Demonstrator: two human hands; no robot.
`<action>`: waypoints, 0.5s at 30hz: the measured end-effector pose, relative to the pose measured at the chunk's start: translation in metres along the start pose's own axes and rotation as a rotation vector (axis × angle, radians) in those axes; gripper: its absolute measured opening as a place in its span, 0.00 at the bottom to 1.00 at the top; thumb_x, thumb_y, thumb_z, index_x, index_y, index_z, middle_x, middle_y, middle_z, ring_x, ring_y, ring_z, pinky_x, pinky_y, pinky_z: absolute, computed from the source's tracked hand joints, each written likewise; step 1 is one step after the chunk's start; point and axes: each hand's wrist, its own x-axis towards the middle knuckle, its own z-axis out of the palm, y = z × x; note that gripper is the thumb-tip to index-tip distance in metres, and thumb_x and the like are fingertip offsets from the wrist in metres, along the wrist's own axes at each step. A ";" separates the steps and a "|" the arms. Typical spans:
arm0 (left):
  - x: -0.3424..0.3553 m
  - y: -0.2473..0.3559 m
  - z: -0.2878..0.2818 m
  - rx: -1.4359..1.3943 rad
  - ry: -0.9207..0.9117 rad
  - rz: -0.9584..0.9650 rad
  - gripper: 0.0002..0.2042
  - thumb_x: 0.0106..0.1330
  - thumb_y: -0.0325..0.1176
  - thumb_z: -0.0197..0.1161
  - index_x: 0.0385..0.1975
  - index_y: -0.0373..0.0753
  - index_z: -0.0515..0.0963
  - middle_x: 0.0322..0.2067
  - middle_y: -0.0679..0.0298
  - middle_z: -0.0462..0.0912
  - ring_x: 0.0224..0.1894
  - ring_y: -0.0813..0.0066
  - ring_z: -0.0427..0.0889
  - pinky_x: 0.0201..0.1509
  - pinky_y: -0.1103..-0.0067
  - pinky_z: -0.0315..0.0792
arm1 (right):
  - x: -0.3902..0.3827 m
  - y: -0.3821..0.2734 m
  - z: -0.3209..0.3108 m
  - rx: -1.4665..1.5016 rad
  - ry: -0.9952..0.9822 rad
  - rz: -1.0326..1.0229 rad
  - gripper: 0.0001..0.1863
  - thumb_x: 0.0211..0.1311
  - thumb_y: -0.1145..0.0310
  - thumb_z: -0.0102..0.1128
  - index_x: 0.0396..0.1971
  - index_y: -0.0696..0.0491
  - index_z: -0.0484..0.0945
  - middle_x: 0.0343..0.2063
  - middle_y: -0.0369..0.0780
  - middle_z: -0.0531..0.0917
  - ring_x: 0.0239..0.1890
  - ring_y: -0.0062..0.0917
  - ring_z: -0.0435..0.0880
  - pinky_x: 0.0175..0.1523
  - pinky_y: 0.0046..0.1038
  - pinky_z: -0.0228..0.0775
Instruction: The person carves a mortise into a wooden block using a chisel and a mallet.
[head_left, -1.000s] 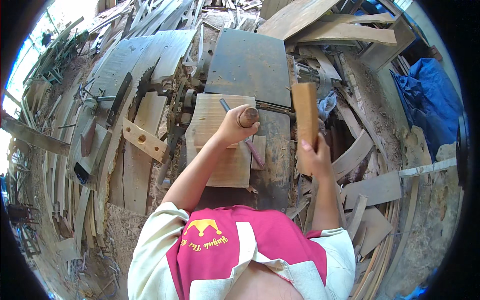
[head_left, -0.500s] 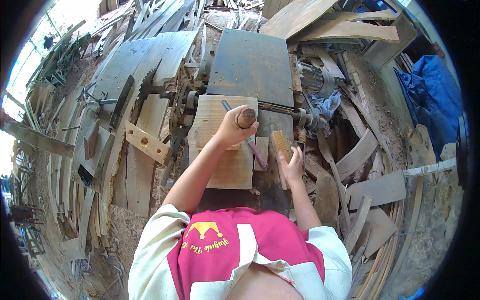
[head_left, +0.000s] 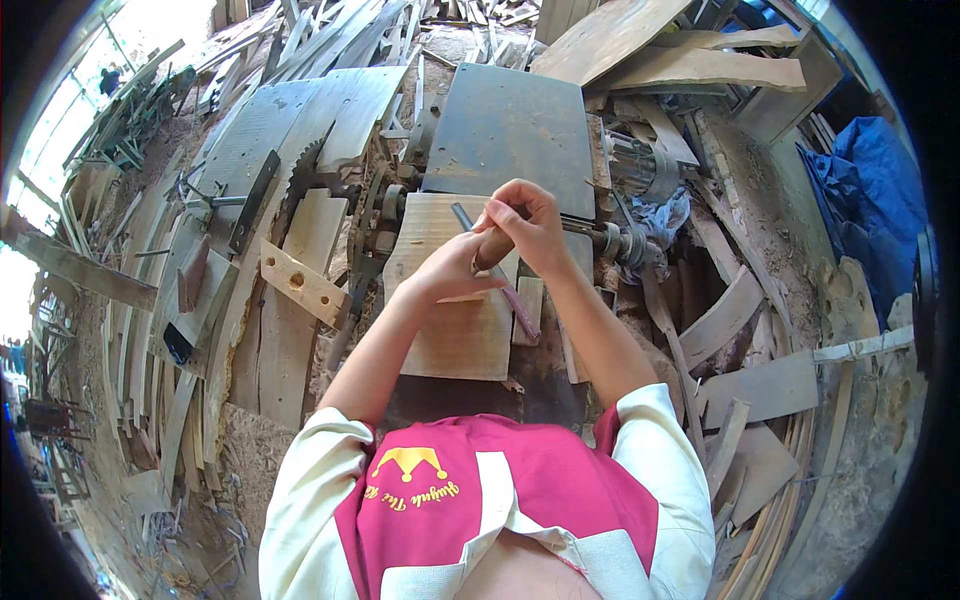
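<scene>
A brown rounded wooden piece (head_left: 489, 252) is held between my two hands above a pale wooden board. My left hand (head_left: 447, 264) wraps its lower part, palm turned up. My right hand (head_left: 533, 226) is closed over its upper end, thumb and fingers bent together; most of that end is hidden. Beneath the hands a tool with a grey shaft and purple handle (head_left: 519, 308) lies slantwise across the pale board (head_left: 455, 345). A small wood block (head_left: 528, 305) sits at the board's right edge. My right forearm mostly covers a longer wood strip (head_left: 574, 362).
The dark metal machine table (head_left: 510, 130) lies ahead, with a motor (head_left: 640, 168) on its right. A toothed saw blade (head_left: 301, 170) stands upright at left, near a plank with holes (head_left: 303, 285). Offcuts (head_left: 735, 315) and a blue tarp (head_left: 862, 200) lie to the right.
My right hand has come up from beside the wood strip to the brown wooden piece. My left hand has tilted that piece and turned its palm upward. The purple-handled tool stays in place.
</scene>
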 end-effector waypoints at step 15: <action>-0.046 -0.063 0.038 0.696 0.037 -0.137 0.36 0.48 0.62 0.58 0.45 0.34 0.70 0.49 0.56 0.73 0.58 0.65 0.66 0.57 0.70 0.62 | 0.039 0.016 0.017 0.166 0.345 0.135 0.14 0.57 0.71 0.54 0.13 0.54 0.67 0.08 0.34 0.70 0.08 0.14 0.66 0.15 0.17 0.59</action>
